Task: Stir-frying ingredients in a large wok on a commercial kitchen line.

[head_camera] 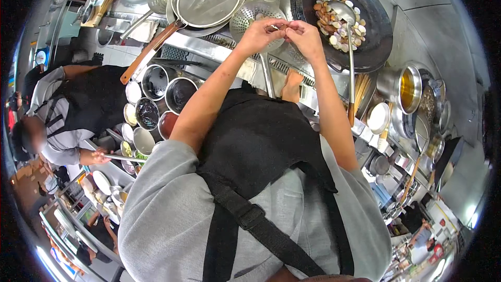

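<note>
My left hand (263,34) and my right hand (304,36) meet at the fingertips over a perforated metal skimmer (244,15). Between them they pinch a small brownish thing, perhaps a clam; the fingers hide most of it. A few small pieces sit in the skimmer, whose handle points toward me. To the right, a large black wok (375,35) holds many clams in their shells (325,19). A metal ladle (346,11) rests in the wok with its bowl on the clams, its wooden-ended handle reaching toward me.
Round mesh strainers (209,0) lie at the upper left, one with a wooden handle. Several pots of dark sauce (155,82) stand at my left. A co-worker (86,102) holds a metal utensil there. At right are a pot of yellow oil (410,89), a white bowl (378,118) and a bamboo brush (361,88).
</note>
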Demonstrator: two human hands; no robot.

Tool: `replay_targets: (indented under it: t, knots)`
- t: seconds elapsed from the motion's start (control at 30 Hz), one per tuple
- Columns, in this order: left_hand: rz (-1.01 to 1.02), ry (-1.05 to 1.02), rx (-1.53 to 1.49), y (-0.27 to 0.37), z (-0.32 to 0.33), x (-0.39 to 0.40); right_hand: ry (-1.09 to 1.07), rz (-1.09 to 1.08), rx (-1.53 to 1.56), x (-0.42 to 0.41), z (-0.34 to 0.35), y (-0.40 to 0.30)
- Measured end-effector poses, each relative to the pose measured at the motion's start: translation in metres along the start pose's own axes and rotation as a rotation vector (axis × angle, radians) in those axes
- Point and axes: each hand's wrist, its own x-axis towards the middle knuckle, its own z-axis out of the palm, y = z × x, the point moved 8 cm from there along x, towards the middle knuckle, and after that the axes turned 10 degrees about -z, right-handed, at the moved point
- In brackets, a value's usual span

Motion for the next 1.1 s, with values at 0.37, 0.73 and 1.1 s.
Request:
replay_targets:
  t: [0.37,0.73,1.1]
  knots:
    - [-0.023,0.119,0.093,-0.004,-0.003,0.012,0.121,0.055,0.052,0.004,-0.012,0.012]
    - [-0.163,0.247,-0.185,-0.053,-0.015,0.027,0.308,-0.194,-0.156,-0.071,-0.067,-0.035]
    - [-0.353,0.254,-0.672,-0.106,-0.029,0.017,0.363,0.298,-0.446,-0.22,-0.143,-0.007]
